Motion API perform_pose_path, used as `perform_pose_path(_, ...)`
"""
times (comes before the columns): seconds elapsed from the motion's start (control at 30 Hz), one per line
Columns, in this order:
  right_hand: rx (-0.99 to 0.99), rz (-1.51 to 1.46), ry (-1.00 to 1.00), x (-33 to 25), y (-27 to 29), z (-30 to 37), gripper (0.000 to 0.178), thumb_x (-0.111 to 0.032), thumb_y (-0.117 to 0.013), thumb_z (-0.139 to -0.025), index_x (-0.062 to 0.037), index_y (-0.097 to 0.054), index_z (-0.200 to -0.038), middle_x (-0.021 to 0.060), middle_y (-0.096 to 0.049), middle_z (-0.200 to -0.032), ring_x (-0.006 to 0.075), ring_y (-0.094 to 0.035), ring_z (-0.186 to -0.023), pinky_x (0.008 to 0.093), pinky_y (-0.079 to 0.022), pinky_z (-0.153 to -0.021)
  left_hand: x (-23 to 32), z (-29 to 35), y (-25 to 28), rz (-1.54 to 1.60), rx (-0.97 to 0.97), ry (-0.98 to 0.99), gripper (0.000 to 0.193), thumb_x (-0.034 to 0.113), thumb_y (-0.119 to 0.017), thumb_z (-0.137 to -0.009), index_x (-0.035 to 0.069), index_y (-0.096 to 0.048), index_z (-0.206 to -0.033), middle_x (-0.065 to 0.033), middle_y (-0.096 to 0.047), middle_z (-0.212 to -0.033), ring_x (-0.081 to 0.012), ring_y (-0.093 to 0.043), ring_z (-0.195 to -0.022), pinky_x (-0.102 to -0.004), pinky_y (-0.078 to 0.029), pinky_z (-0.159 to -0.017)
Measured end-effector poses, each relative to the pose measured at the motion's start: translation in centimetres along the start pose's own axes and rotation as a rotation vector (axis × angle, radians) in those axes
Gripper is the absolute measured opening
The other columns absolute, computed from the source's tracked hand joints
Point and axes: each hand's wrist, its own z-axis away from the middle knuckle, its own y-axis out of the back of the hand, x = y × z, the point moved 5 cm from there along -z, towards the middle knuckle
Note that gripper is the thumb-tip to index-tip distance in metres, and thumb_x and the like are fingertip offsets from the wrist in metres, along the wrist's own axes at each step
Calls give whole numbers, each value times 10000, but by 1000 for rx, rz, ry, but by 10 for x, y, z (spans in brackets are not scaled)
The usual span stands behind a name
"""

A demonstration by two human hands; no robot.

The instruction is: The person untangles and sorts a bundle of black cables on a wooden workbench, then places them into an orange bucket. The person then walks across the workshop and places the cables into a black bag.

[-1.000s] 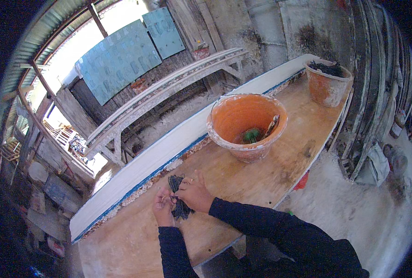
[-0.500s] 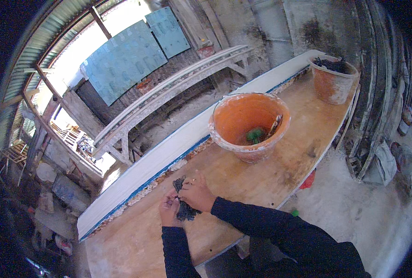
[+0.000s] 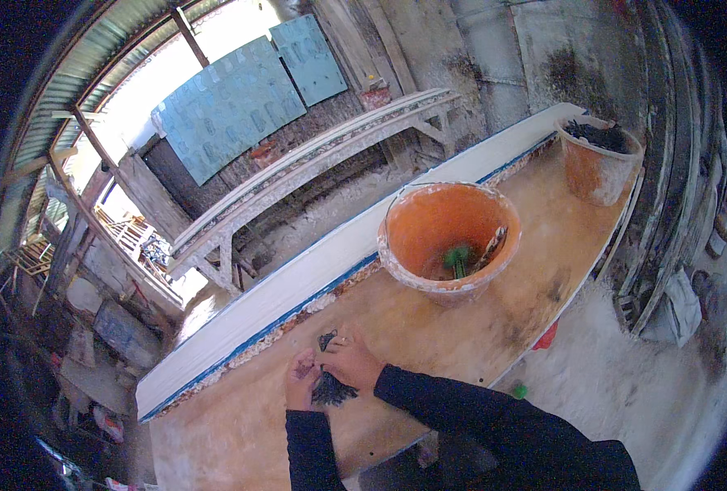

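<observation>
A small bundle of dark strands [image 3: 333, 391] is held between my two hands over the wooden tabletop [image 3: 240, 425]. Its lower ends fan out below my fingers, and a short dark tuft shows above them. My left hand [image 3: 301, 381] is closed at the bundle's left side, fingertips drawn together near its middle. From the right, my right hand [image 3: 353, 362] lies across the bundle with its fingers closed on it, hiding the middle part. How the strands are joined there cannot be seen.
An orange bucket [image 3: 396, 241] with a wire handle stands beyond my hands; a green object [image 3: 459, 255] and stick-like things lie inside. Another orange bucket [image 3: 596, 176], filled with dark material, is at the far right. A white board [image 3: 298, 286] with blue edging borders the tabletop's far side.
The whole scene sits slightly lower as my view has shifted. My fingers have moved a little on the bundle, and less of its upper tuft shows now.
</observation>
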Motion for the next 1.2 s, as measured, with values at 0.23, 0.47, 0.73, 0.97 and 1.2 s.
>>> perform_pose_path(0.23, 39, -86, 9, 3, -10, -4, 225, -247, -546, -757, -151, -598, -954, 64, -586, -949, 268, -506, -991, 525, -285, -929, -10, 4, 20, -60, 121, -22, 294, 79, -663, -739, 49, -545, -1007, 2, -534, -851, -108, -538, -792, -230, -454, -696)
perform_pose_path(0.47, 200, -305, 32, 1, -3, -6, 208, -286, -538, -797, -129, -569, -930, 37, -573, -910, 237, -517, -972, 506, -268, -942, 16, 11, 1, -126, 184, -141, 146, 38, -634, -741, 59, -529, -839, -4, -529, -761, -107, -528, -718, -233, -449, -646)
perform_pose_path(0.73, -44, -313, -170, 8, -19, -5, 264, -306, -574, -732, -154, -576, -948, 42, -580, -941, 273, -501, -1009, 551, -215, -958, 46, 17, -12, -443, 229, -307, 148, 49, -639, -750, 55, -497, -708, -53, -522, -716, -143, -527, -661, -252, -451, -599)
perform_pose_path(0.97, -15, -471, -173, -2, -7, -7, 355, -317, -615, -687, -123, -579, -981, 86, -608, -930, 301, -524, -962, 534, -251, -936, 68, 27, -8, -326, 294, -483, 202, 30, -655, -732, 61, -465, -670, -77, -522, -690, -174, -538, -654, -270, -474, -609)
perform_pose_path(1.2, -105, -787, -220, -3, -16, -14, 264, -327, -614, -700, -83, -551, -779, 60, -574, -678, 251, -574, -680, 403, -381, -768, 78, 32, 1, -198, 323, -614, 307, -35, -670, -692, 83, -391, -645, -70, -501, -667, -195, -559, -638, -308, -508, -581)
